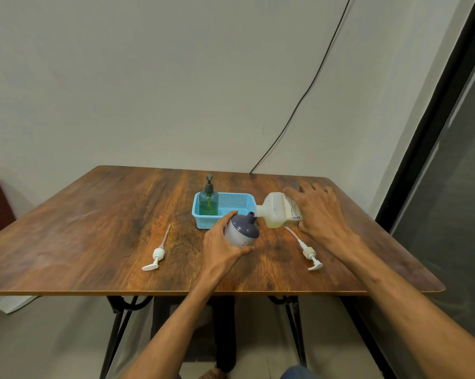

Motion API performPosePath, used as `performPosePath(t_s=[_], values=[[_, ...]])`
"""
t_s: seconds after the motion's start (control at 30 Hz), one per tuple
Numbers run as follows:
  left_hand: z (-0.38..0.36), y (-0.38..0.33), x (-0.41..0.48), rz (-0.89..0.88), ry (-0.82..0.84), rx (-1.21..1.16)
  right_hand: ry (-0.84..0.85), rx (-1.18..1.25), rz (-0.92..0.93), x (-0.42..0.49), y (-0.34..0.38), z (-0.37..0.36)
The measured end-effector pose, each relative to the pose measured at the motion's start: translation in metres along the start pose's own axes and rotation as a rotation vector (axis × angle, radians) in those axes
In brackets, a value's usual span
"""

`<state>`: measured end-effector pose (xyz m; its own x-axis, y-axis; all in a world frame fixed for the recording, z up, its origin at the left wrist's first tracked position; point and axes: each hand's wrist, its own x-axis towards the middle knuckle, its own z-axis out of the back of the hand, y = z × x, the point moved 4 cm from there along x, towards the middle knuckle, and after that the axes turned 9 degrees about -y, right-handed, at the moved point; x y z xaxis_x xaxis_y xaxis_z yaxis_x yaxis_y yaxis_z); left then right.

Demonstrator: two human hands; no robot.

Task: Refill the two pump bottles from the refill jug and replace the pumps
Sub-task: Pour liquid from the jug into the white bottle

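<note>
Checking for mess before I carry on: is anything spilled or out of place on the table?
No spill shows. The purple bottle is tilted in the left hand; the right hand tips the jug to its neck. The left pump and right pump lie loose on the table.

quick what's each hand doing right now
Left hand: grips the purple bottle, tilted.
Right hand: holds the refill jug, tipped toward the bottle's neck.
</note>
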<state>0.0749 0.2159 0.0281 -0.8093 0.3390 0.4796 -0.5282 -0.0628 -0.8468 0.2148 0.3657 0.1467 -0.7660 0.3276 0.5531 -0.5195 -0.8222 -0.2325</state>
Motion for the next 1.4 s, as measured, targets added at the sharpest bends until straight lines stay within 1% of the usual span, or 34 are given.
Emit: performPosePath(t_s=[0.9,1.4], values=[[0.0010,-0.0018,-0.0019,0.022,-0.004,-0.023,-0.008,-0.005,-0.001,-0.0009,0.0014,0.0052],[0.0018,-0.0041,-0.0017,0.000,-0.003,-0.021,-0.008,-0.011,0.004,-0.0003,0.0015,0.0043]])
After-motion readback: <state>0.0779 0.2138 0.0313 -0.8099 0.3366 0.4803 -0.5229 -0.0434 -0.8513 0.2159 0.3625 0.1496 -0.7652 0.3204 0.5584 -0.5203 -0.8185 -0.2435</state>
